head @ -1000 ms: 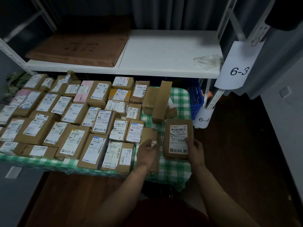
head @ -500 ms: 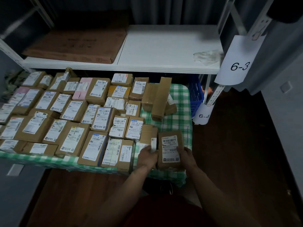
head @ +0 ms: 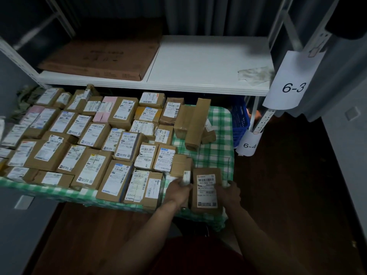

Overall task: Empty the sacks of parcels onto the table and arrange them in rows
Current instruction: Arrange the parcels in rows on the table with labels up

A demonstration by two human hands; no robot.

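Note:
Several brown cardboard parcels with white labels lie in rows on the table with a green checked cloth (head: 216, 155). At the front right corner a brown parcel (head: 206, 190) lies label up. My right hand (head: 228, 192) grips its right side. My left hand (head: 179, 190) rests against its left side and on a small parcel (head: 181, 169) next to it, fingers curled around that edge. A tall brown box (head: 195, 126) stands behind, near two unlabelled parcels.
A white shelf (head: 198, 62) hangs over the table's back, holding a flat brown carton (head: 99, 58) and a crumpled cloth (head: 256, 75). A blue crate (head: 239, 124) stands right of the table. Shelf posts carry signs 6-3 (head: 293, 87) and 6-4. Dark floor lies right.
The labelled parcel in my right hand came down and toward the table's front edge, next to the small parcel. My left hand shifted right against it.

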